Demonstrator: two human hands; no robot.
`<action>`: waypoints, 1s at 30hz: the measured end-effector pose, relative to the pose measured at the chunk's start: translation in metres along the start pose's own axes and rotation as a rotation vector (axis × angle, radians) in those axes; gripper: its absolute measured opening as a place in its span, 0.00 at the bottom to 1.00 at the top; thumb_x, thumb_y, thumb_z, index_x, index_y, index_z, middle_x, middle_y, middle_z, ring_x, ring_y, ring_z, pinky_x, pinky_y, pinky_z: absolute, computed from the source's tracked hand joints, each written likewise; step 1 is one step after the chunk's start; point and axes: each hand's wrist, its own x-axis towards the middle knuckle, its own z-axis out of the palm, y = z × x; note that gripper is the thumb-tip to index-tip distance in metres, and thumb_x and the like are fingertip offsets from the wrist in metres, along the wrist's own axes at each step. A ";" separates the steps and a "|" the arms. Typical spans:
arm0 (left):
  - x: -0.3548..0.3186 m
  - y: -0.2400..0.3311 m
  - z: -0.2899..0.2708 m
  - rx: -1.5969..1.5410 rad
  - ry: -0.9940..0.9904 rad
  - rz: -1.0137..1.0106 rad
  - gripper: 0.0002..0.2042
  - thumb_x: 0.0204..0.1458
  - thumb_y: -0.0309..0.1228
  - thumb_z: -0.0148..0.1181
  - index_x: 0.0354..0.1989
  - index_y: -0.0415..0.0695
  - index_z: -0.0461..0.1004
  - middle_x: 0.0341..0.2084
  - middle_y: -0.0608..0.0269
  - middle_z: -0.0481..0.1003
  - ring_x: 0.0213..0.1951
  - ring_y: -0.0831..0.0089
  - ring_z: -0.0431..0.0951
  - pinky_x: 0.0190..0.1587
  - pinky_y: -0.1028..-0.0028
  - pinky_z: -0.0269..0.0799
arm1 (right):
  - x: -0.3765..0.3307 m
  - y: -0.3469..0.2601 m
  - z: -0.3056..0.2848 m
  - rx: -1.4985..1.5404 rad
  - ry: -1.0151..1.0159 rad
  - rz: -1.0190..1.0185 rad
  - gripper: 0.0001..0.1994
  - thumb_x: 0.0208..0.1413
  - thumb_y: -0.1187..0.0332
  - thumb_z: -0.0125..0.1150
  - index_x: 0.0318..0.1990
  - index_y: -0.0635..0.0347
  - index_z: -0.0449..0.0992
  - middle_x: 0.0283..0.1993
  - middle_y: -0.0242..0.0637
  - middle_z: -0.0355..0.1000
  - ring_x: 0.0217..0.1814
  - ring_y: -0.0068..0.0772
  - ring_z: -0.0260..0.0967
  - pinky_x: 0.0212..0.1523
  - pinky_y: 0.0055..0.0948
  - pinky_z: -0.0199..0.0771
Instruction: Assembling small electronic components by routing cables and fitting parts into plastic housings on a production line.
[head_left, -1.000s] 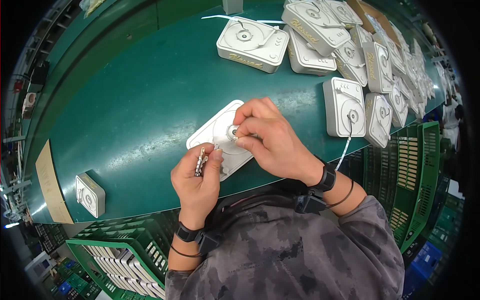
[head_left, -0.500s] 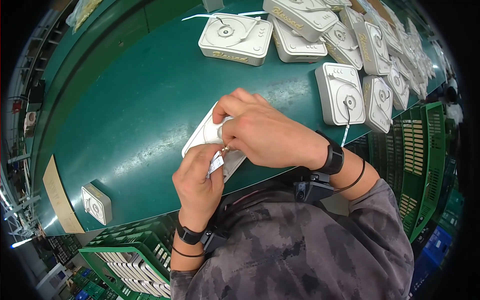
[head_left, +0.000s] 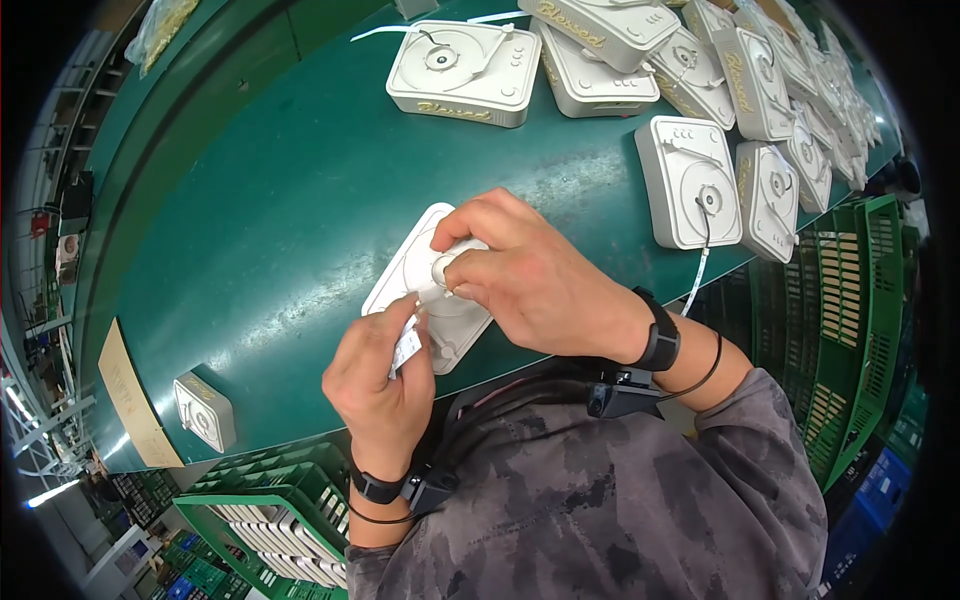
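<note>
L hand (head_left: 375, 365) comes up from below, thumb + fingertips pinching a white strip (head_left: 406, 345). R hand (head_left: 520, 275) reaches in from lower R, fingers curled, tips at the hub of the white turntable-shaped unit (head_left: 410, 262); can't tell what, if anything, they grip. Unit lies at an angle on the green bench (head_left: 255, 210), under both hands, nr front edge. Open room: up-L of unit. Lone white unit (head_left: 205, 412) well apart to L, nr front edge; stacked white units (head_left: 600, 35) crowd upper R.
</note>
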 end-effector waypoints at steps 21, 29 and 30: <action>0.000 0.000 0.009 0.247 -0.061 0.162 0.20 0.38 0.14 0.61 0.42 0.44 0.81 0.34 0.60 0.75 0.31 0.62 0.79 0.31 0.69 0.75 | 0.006 -0.006 -0.004 -0.177 -0.100 -0.053 0.04 0.46 0.76 0.60 0.32 0.62 0.75 0.44 0.35 0.68 0.51 0.40 0.65 0.49 0.37 0.66; 0.003 0.001 0.011 0.252 -0.102 0.177 0.21 0.35 0.14 0.58 0.41 0.43 0.80 0.34 0.59 0.75 0.31 0.60 0.79 0.31 0.67 0.75 | 0.003 -0.005 -0.002 -0.173 -0.092 -0.055 0.06 0.44 0.77 0.61 0.32 0.62 0.75 0.42 0.34 0.68 0.49 0.40 0.66 0.48 0.37 0.66; 0.003 0.001 0.011 0.253 -0.106 0.185 0.21 0.34 0.14 0.58 0.41 0.43 0.80 0.35 0.59 0.75 0.31 0.60 0.79 0.32 0.67 0.75 | 0.002 -0.005 -0.002 -0.179 -0.094 -0.043 0.06 0.44 0.77 0.61 0.32 0.62 0.74 0.42 0.34 0.68 0.48 0.40 0.66 0.48 0.37 0.66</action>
